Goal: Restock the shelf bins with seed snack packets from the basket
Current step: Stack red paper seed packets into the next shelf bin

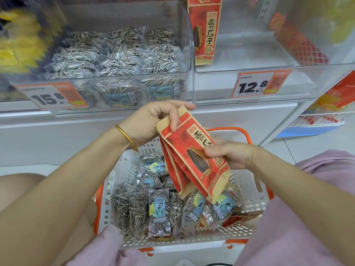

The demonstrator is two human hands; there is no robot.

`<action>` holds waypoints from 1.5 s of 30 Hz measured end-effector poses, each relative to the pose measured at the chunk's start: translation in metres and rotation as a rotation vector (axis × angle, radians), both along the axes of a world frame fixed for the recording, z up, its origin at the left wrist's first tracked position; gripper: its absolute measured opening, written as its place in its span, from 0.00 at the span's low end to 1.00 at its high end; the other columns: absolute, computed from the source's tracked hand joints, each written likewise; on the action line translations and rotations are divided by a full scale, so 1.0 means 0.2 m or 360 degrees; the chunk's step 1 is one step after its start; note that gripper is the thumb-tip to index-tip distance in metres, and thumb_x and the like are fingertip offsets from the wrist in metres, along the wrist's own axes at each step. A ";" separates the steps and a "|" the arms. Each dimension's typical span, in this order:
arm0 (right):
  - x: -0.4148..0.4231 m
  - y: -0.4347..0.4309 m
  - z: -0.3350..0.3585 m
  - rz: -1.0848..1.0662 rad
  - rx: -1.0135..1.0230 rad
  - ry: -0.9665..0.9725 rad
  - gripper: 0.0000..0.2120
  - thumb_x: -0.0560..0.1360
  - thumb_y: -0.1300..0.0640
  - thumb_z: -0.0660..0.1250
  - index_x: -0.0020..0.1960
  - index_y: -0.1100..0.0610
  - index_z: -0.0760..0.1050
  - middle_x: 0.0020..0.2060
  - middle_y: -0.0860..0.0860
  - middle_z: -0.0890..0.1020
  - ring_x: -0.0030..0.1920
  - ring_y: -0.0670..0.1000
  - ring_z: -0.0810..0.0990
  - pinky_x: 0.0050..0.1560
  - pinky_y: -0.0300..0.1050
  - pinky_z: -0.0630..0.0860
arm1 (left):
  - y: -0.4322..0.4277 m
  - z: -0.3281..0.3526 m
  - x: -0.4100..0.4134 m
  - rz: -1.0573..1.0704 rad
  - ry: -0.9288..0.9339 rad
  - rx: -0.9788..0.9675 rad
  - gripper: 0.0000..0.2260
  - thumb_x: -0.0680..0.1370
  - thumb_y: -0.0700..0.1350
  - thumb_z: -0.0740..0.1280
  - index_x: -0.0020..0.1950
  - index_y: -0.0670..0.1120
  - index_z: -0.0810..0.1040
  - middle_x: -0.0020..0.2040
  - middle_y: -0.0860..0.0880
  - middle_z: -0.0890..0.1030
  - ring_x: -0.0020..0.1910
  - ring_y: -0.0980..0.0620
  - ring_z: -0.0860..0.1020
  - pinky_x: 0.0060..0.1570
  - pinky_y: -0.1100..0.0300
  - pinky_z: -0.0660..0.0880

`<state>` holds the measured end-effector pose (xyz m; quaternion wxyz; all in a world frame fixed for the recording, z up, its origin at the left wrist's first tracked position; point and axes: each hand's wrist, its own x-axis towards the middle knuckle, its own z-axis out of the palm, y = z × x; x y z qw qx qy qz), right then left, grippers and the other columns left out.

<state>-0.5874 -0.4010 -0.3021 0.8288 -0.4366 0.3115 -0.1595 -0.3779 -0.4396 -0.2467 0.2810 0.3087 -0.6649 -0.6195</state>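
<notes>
Gripping flat red paper packets (194,160), both hands.

Matt paper red packets (194,156), perforated white plastic basket (247,181) w/ orange trim, clear glossy plastic bins (189,54).

Bright even light, blurred upper corners, wide-angle bowing

both hands (157,120) gripping red packets (194,160), basket (247,181) below
</notes>
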 end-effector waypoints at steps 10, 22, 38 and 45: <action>-0.22 -0.02 0.46 -0.0292 -0.0024 -0.0483 0.27 0.68 0.45 0.73 0.52 0.69 0.81 0.47 0.65 0.83 0.50 0.58 0.84 0.54 0.47 0.79 | -0.03 0.34 -0.10 0.0267 0.0318 0.0164 0.18 0.74 0.27 0.61 0.60 0.43 0.72 0.52 0.44 0.79 0.44 0.53 0.82 0.39 0.61 0.80; -0.16 -0.80 0.69 -0.1092 -0.0974 0.0693 0.32 0.66 0.55 0.77 0.63 0.62 0.67 0.53 0.56 0.81 0.50 0.52 0.83 0.49 0.50 0.81 | -0.45 0.49 -0.37 0.0656 -0.0746 -0.0541 0.25 0.71 0.43 0.69 0.66 0.46 0.66 0.62 0.45 0.74 0.59 0.50 0.75 0.61 0.55 0.72; -0.15 -0.97 0.50 -0.0828 -0.0909 0.1405 0.23 0.73 0.49 0.71 0.63 0.58 0.70 0.52 0.54 0.80 0.50 0.53 0.81 0.46 0.48 0.81 | -0.51 0.35 -0.37 0.0695 -0.0919 -0.0792 0.28 0.63 0.47 0.58 0.64 0.49 0.67 0.60 0.46 0.75 0.59 0.44 0.73 0.59 0.46 0.72; -0.19 -0.95 0.58 -0.0631 -0.0675 0.1383 0.21 0.76 0.45 0.65 0.62 0.57 0.73 0.53 0.56 0.82 0.53 0.55 0.81 0.56 0.51 0.78 | -0.50 0.36 -0.37 0.0680 -0.0934 -0.0774 0.23 0.65 0.46 0.58 0.60 0.48 0.68 0.57 0.46 0.75 0.57 0.44 0.73 0.58 0.46 0.73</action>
